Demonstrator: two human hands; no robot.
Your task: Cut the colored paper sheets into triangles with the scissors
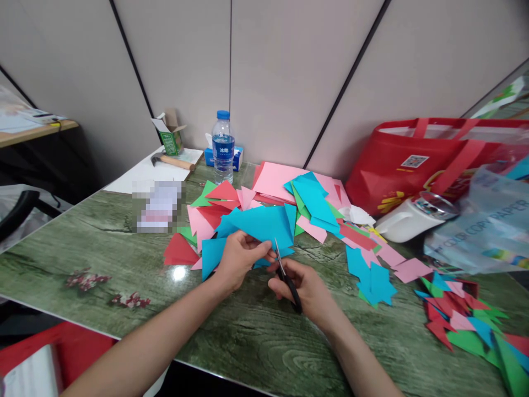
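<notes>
My left hand (242, 256) pinches the lower edge of a folded sheet of blue paper (264, 221), held above the table. In my right hand (301, 284) is a pair of scissors (285, 271) with black handles; the fingers are wrapped round them, and the blades point up at the blue paper's lower edge. Whether the blades are apart is hard to make out. Under and behind the held sheet lie red paper pieces (223, 191), pink paper pieces (199, 223) and another blue paper piece (212, 255).
Stacked pink paper (281, 181) and cut blue pieces (371, 278) lie beyond and right. A scrap heap (463, 314) sits at the right edge. A water bottle (223, 150), hammer (173, 161), green box (171, 140), white mug (403, 221) and red bag (380, 160) stand or lie around.
</notes>
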